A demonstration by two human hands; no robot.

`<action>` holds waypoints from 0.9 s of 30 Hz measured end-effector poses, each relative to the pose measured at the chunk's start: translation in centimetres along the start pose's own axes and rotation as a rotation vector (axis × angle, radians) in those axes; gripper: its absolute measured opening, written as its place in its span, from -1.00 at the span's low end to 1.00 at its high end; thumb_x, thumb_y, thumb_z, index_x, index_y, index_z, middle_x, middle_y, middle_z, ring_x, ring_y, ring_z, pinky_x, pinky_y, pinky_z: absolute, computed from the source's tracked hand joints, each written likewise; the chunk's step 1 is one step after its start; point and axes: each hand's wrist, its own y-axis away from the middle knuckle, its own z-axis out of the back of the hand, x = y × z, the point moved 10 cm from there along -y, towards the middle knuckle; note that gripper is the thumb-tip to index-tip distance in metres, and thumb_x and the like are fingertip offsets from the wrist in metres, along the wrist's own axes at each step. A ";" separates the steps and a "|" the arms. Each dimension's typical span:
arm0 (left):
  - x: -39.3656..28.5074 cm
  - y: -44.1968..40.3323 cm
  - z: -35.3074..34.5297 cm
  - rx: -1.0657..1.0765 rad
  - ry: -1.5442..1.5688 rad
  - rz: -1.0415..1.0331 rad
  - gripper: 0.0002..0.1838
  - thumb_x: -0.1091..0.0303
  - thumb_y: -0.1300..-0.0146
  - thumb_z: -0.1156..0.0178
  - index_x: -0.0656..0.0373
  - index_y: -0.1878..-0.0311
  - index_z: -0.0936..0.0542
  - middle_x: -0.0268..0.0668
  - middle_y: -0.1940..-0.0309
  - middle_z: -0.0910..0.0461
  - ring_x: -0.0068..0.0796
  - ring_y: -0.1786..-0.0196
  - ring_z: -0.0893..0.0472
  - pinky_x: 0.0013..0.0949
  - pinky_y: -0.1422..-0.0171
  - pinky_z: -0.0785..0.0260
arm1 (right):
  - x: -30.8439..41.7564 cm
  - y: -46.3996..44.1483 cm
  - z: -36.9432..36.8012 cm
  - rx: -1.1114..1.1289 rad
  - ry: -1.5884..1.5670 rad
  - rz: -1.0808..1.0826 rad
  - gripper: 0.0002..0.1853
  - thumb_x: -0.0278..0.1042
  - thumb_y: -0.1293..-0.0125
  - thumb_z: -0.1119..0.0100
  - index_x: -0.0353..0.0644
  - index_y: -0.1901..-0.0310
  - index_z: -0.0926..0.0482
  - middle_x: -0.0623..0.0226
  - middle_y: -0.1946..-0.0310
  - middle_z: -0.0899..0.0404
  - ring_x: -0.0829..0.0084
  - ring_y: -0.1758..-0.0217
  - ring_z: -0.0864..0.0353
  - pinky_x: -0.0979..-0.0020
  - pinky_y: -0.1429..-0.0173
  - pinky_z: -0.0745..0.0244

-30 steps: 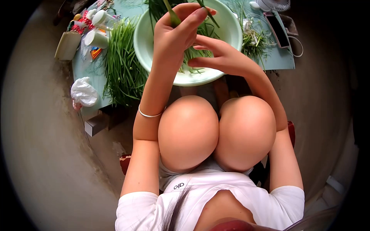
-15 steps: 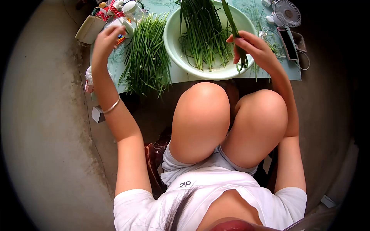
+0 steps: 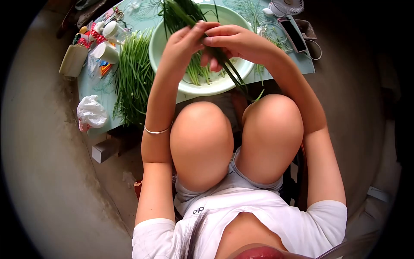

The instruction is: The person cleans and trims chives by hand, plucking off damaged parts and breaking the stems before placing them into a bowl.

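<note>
A small bunch of garlic chives [image 3: 233, 74] slants across the front of the pale green basin [image 3: 154, 60], its lower stems hanging past the rim toward my knees. Over the basin my two hands meet on this bunch. My right hand [image 3: 235, 41] has its fingers closed around the stems. Beside it, my left hand [image 3: 185, 42] is curled with the fingertips pressed on the same bunch. More chives [image 3: 199, 73] lie in the basin, partly hidden behind my hands. To the left of the basin a large pile of chives [image 3: 134, 77] rests on the table.
The table [image 3: 280, 71] has a patterned green cover. At its left are a white cup [image 3: 106, 52], a tissue roll [image 3: 73, 60] and a crumpled plastic bag [image 3: 92, 111]. A phone [image 3: 292, 35] with a cable and a small fan [image 3: 288, 6] are at the right. A small box [image 3: 105, 150] sits below.
My left hand has come rightward from the table's left side to the chives in my right hand. The right hand has moved left over the basin. The view has shifted too.
</note>
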 end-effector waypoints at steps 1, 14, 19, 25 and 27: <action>0.3 -0.9 0.4 -0.028 0.163 -0.026 -0.56 0.16 -0.44 0.15 0.39 -0.03 -0.48 -0.02 0.02 -0.54 -0.42 0.01 -0.56 -0.35 -0.06 -0.39 | -0.2 0.2 0.5 -0.014 -0.088 -0.006 -0.70 -0.30 -0.40 0.08 -0.38 0.02 -0.42 0.10 0.28 -0.60 0.47 0.37 -0.63 0.46 0.18 -0.54; 3.1 -5.6 0.3 0.031 0.652 0.005 -0.64 0.20 -0.41 0.16 0.24 -0.10 -0.38 0.07 -0.09 -0.47 -0.12 -0.18 -0.47 -0.15 -0.24 -0.30 | -4.5 -2.0 5.1 -0.036 -0.381 0.000 -0.67 -0.32 -0.43 0.17 -0.44 -0.04 -0.34 -0.01 0.26 -0.60 0.37 0.34 -0.66 0.47 0.29 -0.61; 5.1 -6.3 1.5 -0.059 0.550 0.015 -0.65 0.25 -0.41 0.17 0.31 -0.09 -0.38 0.10 -0.05 -0.49 -0.06 -0.14 -0.49 -0.11 -0.17 -0.36 | -6.8 -2.6 6.3 -0.076 -0.505 -0.052 -0.63 -0.28 -0.44 0.19 -0.45 -0.06 -0.33 -0.04 0.26 -0.59 0.34 0.35 -0.66 0.45 0.29 -0.61; 5.9 -6.8 6.8 -0.205 0.675 -0.045 -0.63 0.28 -0.45 0.25 0.27 -0.18 -0.34 0.08 -0.20 -0.35 -0.07 -0.28 -0.35 -0.06 -0.40 -0.16 | -9.3 -1.8 7.3 -0.049 -0.603 -0.111 -0.67 -0.26 -0.41 0.12 -0.43 0.06 -0.42 -0.09 0.23 -0.59 0.34 0.33 -0.66 0.46 0.29 -0.61; 6.5 -6.2 7.7 -0.336 0.612 -0.029 -0.63 0.28 -0.45 0.25 0.27 -0.19 -0.33 0.08 -0.20 -0.34 -0.07 -0.29 -0.34 -0.06 -0.40 -0.16 | -9.4 -1.8 7.1 -0.023 -0.553 -0.071 -0.69 -0.29 -0.39 0.06 -0.42 0.06 -0.44 -0.04 0.24 -0.61 0.40 0.37 -0.66 0.50 0.31 -0.60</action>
